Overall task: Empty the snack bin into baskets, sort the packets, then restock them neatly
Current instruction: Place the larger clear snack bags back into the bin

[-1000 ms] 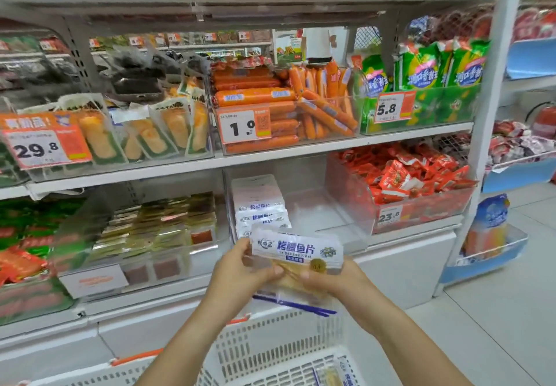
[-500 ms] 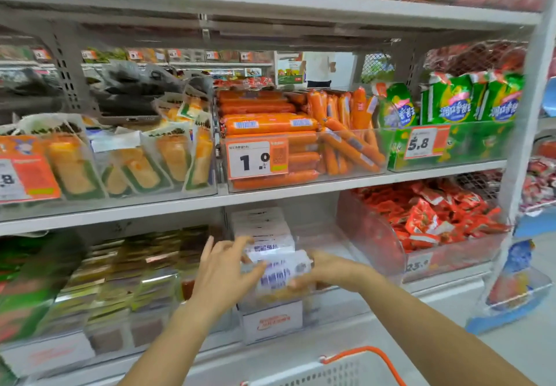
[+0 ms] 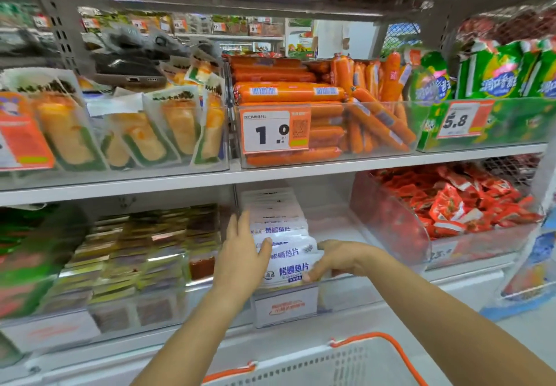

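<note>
I have both hands at the clear plastic snack bin (image 3: 337,280) on the lower shelf (image 3: 376,316), in its front left corner. My left hand (image 3: 240,260) lies flat against the left side of the row of white fish-slice packets with blue lettering (image 3: 281,235), fingers (image 3: 240,224) straight and released, thumb across the packet faces. My right hand (image 3: 334,260) grasps the front packet (image 3: 290,272), its thumb curled over the right edge; whether the other fingers wrap behind it I cannot tell. The packets stand in a leaning row from the bin's front wall toward the back, on the left side only; the right half of the bin looks unfilled.

My worry is that row: the packets are slick and lean forward, so if I let go on the left too soon they may fan over sideways into the unfilled half. Pushing the front packet down hard could also buckle it against the front wall.

Close on the left, a bin of flat brown and green packets (image 3: 144,253); on the right, a bin of small red wrappers (image 3: 457,205). The upper shelf edge (image 3: 270,175) hangs just above the back of the row, limiting how I can lift. The white basket with orange handle (image 3: 346,364) sits below, near my forearms.
</note>
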Tool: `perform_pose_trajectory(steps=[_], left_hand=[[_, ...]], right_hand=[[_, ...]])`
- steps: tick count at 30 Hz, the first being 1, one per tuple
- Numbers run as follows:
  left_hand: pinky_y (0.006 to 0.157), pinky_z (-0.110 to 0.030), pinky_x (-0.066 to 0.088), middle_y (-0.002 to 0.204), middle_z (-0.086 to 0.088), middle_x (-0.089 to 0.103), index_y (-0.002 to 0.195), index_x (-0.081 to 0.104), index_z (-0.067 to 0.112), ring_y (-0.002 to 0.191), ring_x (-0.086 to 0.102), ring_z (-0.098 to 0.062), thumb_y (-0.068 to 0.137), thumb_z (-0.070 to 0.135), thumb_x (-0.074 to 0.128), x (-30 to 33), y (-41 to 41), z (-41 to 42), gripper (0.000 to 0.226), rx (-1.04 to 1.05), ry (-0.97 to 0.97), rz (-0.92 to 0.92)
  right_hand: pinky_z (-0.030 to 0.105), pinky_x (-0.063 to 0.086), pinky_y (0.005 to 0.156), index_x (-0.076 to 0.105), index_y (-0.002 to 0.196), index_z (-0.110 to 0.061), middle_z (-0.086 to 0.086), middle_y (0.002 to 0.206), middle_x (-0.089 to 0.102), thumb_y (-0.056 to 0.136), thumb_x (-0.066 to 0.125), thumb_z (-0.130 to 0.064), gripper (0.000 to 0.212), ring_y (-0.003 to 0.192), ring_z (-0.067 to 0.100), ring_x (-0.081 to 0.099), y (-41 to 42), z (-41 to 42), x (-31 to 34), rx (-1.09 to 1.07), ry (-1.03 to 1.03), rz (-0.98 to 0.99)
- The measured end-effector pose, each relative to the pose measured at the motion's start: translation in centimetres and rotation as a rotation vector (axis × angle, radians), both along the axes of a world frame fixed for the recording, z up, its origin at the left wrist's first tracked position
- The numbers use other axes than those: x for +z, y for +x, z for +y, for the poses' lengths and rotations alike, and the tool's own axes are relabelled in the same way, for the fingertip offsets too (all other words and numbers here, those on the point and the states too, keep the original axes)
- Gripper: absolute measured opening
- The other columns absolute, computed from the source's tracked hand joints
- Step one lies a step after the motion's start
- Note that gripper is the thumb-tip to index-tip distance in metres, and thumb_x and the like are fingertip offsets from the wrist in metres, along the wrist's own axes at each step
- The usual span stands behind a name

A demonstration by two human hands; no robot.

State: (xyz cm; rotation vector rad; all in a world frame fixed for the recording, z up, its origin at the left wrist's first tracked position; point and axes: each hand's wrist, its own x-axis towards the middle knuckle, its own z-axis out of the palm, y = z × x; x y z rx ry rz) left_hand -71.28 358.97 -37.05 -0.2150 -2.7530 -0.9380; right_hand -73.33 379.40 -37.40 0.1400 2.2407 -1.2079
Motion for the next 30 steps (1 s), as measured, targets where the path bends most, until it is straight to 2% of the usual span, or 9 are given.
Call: perform_pose_trajectory(steps=[4, 8, 11, 14, 18, 23, 26, 28, 30], left_hand=[[0.099, -0.041, 0.043, 0.157, -0.007, 0.019, 0.146, 0.029, 0.023, 0.136, 0.036, -0.029, 0.096, 0.030, 0.046, -0.7, 0.1, 0.6, 0.053, 0.093, 0.051, 0.003], [0.093, -0.041, 0.047, 0.156, -0.008, 0.020, 0.142, 0.036, 0.024, 0.133, 0.039, -0.029, 0.095, 0.025, 0.046, -0.8, 0.1, 0.7, 0.048, 0.128, 0.014, 0.023], [0.090, -0.041, 0.048, 0.154, -0.008, 0.025, 0.138, 0.043, 0.024, 0.131, 0.042, -0.028, 0.094, 0.023, 0.048, -1.1, -0.1, 0.7, 0.044, 0.135, 0.017, 0.053], [0.089, -0.043, 0.049, 0.152, -0.007, 0.029, 0.135, 0.046, 0.024, 0.128, 0.044, -0.028, 0.092, 0.022, 0.050, -1.2, -0.2, 0.8, 0.043, 0.134, 0.029, 0.063], [0.089, -0.044, 0.050, 0.153, -0.007, 0.028, 0.134, 0.046, 0.024, 0.129, 0.044, -0.028, 0.092, 0.022, 0.050, -1.4, -0.2, 0.8, 0.042, 0.142, 0.024, 0.064], [0.092, -0.044, 0.049, 0.153, -0.007, 0.026, 0.136, 0.045, 0.024, 0.130, 0.043, -0.028, 0.095, 0.024, 0.046, -1.3, -0.1, 0.9, 0.041, 0.146, 0.034, 0.063], [0.092, -0.044, 0.048, 0.153, -0.007, 0.027, 0.135, 0.045, 0.023, 0.129, 0.043, -0.028, 0.096, 0.027, 0.045, -1.4, -0.3, 0.8, 0.039, 0.136, 0.017, 0.060], [0.099, -0.044, 0.044, 0.154, -0.008, 0.025, 0.137, 0.044, 0.022, 0.134, 0.038, -0.029, 0.097, 0.029, 0.045, -1.4, -0.4, 0.5, 0.041, 0.112, 0.031, 0.042], [0.110, -0.040, 0.030, 0.156, -0.009, 0.022, 0.139, 0.042, 0.018, 0.141, 0.025, -0.027, 0.097, 0.029, 0.046, -1.2, 0.0, 0.2, 0.044, 0.063, 0.092, 0.074]], right_hand=[[0.020, 0.043, 0.071, 0.056, 0.098, -0.018, -0.005, 0.093, 0.064, 0.073, 0.082, -0.013, 0.036, 0.088, 0.009, 0.057, 0.0, -0.1, -0.4, -0.040, 0.052, 0.078], [0.026, 0.049, 0.074, 0.057, 0.105, -0.014, -0.002, 0.084, 0.065, 0.064, 0.087, -0.009, 0.051, 0.078, 0.013, 0.061, -0.3, -1.1, -1.2, -0.084, 0.165, 0.330], [0.031, 0.050, 0.082, 0.052, 0.117, -0.013, 0.003, 0.106, 0.063, 0.064, 0.087, -0.018, 0.063, 0.094, 0.021, 0.062, -0.1, -1.7, -1.2, -0.094, 0.334, 0.523], [0.030, 0.048, 0.083, 0.049, 0.122, -0.013, 0.005, 0.114, 0.055, 0.067, 0.084, -0.024, 0.067, 0.100, 0.022, 0.058, 0.3, -2.0, -1.2, -0.083, 0.414, 0.651], [0.028, 0.047, 0.084, 0.044, 0.122, -0.019, -0.002, 0.114, 0.059, 0.063, 0.085, -0.039, 0.074, 0.103, 0.017, 0.057, 0.2, -1.3, -1.8, -0.050, 0.406, 0.468], [0.039, 0.054, 0.091, 0.048, 0.121, -0.027, -0.006, 0.108, 0.068, 0.058, 0.090, -0.029, 0.076, 0.100, 0.010, 0.064, 0.2, -0.4, -1.9, -0.004, 0.089, 0.283], [0.030, 0.051, 0.092, 0.053, 0.112, -0.030, -0.010, 0.106, 0.067, 0.069, 0.084, -0.033, 0.053, 0.100, 0.010, 0.063, 1.1, -0.9, -1.2, -0.026, 0.082, 0.322], [0.031, 0.047, 0.095, 0.050, 0.126, -0.027, -0.007, 0.119, 0.063, 0.077, 0.075, -0.044, 0.058, 0.112, 0.015, 0.059, 2.2, -1.2, -0.7, -0.115, 0.233, 0.477], [0.030, 0.044, 0.094, 0.052, 0.129, -0.023, -0.006, 0.124, 0.060, 0.085, 0.066, -0.040, 0.050, 0.116, 0.015, 0.056, 4.4, -1.4, -0.5, -0.238, 0.292, 0.696]])
